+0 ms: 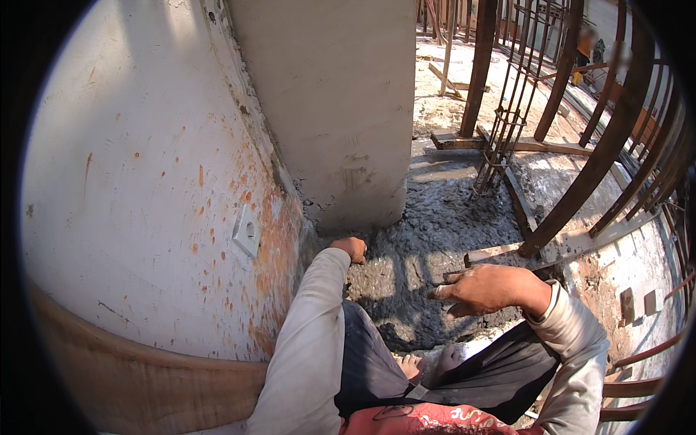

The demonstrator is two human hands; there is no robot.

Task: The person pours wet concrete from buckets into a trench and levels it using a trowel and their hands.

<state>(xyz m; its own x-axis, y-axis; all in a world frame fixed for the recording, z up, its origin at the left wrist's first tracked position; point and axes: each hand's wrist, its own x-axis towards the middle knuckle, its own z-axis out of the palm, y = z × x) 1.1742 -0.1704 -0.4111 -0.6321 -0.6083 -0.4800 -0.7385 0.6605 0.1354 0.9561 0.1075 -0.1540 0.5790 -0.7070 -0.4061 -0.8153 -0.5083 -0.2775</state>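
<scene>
Wet grey concrete (pixel 406 268) fills the gap between the wall, the column and the boards, its surface lumpy. Beside the foot of the pale square column (pixel 341 109), my left hand (pixel 351 249) is closed low over the concrete. What its fingers hold, if anything, is hidden. My right hand (pixel 484 288) hovers above the concrete farther right, fingers stretched out and apart, with nothing visible in it. Concrete smears grey its fingertips.
To my left rises a white wall (pixel 130 181) with orange splatters and a socket (pixel 248 230). Upright rebar (pixel 504 138) stands in the concrete, ringed by boards (pixel 500 255). Brown curved bars (pixel 602 159) line the right. Another person (pixel 583 51) is far off.
</scene>
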